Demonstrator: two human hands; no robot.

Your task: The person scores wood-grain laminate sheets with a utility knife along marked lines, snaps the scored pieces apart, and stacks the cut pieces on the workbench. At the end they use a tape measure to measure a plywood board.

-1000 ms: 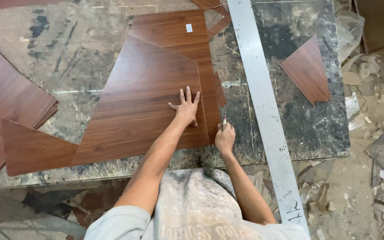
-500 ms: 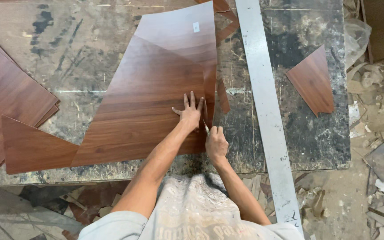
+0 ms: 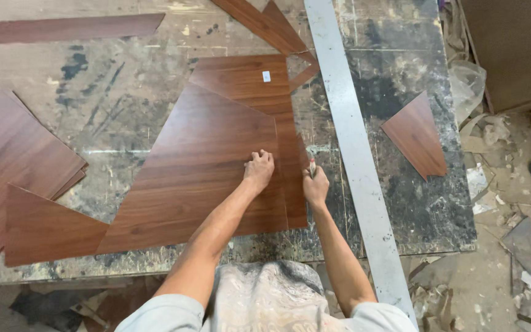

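Left hand point(image 3: 259, 170) now curled on veneer sheet point(image 3: 210, 160).

Veneer sheet point(image 3: 210, 160) red-brown woodgrain; straightedge point(image 3: 351, 154) grey; tabletop point(image 3: 413, 209) seemingly paint-stained.

One small white rectangular label point(image 3: 266, 76) sits on the brown panel point(image 3: 241, 80), upper middle of the frame. No other labels, packages, signs or screens show.
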